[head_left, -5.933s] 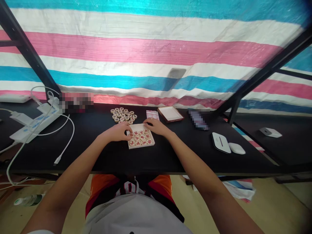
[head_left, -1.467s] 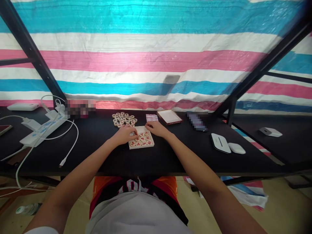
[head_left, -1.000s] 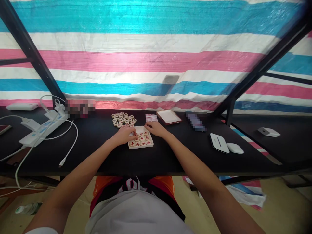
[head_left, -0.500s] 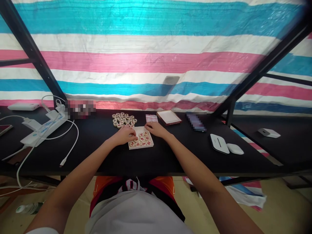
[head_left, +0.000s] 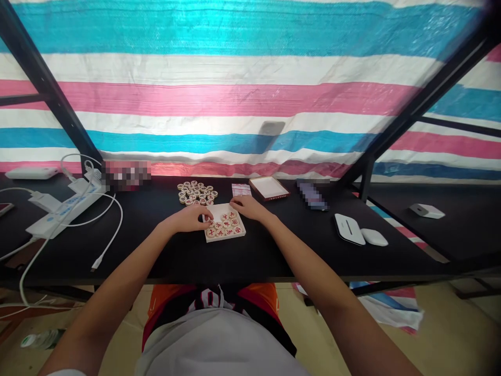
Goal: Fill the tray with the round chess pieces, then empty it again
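Your left hand low over bench, fingers curled, tips at left edge of wooden tray, on red-marked xiangqi pieces inside. Pinching or only touching: cannot tell. Loose xiangqi pile just beyond tray's far left corner, nearer left hand. Your right hand palm down, fingers spread loose on tray's far right corner, gripping nothing.

From my seat the tray lies on the table dead ahead, pieces in it; taking it as the dial's centre, a loose pile sits at 11 o'clock, a card at 1, a lid at 2, two flat devices at 3, a power strip at 9
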{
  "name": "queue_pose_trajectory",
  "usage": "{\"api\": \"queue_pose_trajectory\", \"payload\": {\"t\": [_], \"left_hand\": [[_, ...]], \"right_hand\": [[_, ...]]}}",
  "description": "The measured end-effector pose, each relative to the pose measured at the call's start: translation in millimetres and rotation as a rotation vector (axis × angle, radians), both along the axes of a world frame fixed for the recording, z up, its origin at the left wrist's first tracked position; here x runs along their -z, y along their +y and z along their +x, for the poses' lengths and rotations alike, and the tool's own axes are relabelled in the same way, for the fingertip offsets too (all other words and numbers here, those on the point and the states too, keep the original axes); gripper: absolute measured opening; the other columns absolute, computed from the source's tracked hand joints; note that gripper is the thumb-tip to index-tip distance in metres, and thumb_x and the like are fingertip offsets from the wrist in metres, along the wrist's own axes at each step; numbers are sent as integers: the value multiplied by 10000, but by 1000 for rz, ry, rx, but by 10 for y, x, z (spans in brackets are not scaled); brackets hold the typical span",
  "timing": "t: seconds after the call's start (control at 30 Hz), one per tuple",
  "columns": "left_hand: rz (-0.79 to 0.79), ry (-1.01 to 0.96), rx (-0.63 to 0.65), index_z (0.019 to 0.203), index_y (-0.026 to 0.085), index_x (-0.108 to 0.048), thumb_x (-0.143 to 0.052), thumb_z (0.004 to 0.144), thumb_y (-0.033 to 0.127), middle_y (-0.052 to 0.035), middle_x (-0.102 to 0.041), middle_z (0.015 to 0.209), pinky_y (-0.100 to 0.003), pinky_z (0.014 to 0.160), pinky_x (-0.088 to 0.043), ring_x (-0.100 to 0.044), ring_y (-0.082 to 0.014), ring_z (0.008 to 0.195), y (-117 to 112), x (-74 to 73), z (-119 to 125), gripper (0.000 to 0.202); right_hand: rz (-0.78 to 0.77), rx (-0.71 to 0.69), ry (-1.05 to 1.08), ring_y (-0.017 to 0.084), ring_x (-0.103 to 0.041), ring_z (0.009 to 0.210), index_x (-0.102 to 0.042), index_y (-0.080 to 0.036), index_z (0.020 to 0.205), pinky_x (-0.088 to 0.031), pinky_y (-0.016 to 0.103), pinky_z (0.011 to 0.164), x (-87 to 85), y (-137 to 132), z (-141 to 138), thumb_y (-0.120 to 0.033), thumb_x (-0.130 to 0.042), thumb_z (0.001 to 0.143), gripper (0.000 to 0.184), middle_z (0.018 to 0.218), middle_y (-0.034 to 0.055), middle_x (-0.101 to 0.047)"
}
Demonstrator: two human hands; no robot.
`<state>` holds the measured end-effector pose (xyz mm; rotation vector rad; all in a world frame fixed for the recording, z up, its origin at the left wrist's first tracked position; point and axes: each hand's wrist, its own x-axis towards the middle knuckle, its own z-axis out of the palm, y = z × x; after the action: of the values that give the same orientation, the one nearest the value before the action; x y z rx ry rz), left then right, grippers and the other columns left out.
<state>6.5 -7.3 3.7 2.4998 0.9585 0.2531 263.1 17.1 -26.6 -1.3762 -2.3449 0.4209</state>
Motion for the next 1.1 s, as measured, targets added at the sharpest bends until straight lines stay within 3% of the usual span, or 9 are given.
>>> {"api": "queue_pose_trajectory", "payload": {"t": [0.23,0.43,0.63,0.8,0.93,1.1], "left_hand": [[-134,20,-40,1044,196,-700,-570,791,454,-43,-666,942,-255,686,-424,-588,-171,781,23,21,26,384],[-170,25,-63,1039,194,-703,-603,747,568,-48,-656,929,-259,683,-413,-584,-187,799,43,55,53,485],[-191,40,-49,1020,212,-707,-602,746,528,-38,-660,928,-253,670,-416,-584,-187,800,54,65,41,432],[-97,-26,-45,996,191,-702,-595,744,396,-55,-659,1008,-275,783,-440,-595,-194,872,56,107,46,342],[-24,-72,-69,989,188,-699,-562,765,389,-46,-639,937,-268,714,-434,-570,-161,759,43,68,26,331],[4,-186,-226,998,183,-686,-567,753,439,-9,-590,777,-258,621,-399,-502,-136,659,88,-58,-150,374]], "right_hand": [[4,-7,11,162,-604,802,-689,-147,933,-387,245,709,16,6,17,-268,-479,913,244,891,68,-706],[2,2,5,152,-592,758,-691,-147,929,-382,239,679,9,6,10,-261,-476,911,244,870,61,-704],[5,-8,10,157,-595,778,-691,-154,943,-386,245,693,18,7,23,-263,-480,910,240,888,61,-705],[3,-3,9,151,-588,753,-692,-153,940,-378,241,676,22,10,24,-267,-481,908,243,869,57,-703],[0,-9,18,155,-590,767,-690,-154,940,-381,245,685,26,9,29,-266,-480,907,241,891,59,-704],[-8,0,15,160,-598,791,-690,-157,942,-391,248,706,-3,-9,17,-253,-478,908,235,906,61,-706]]}}
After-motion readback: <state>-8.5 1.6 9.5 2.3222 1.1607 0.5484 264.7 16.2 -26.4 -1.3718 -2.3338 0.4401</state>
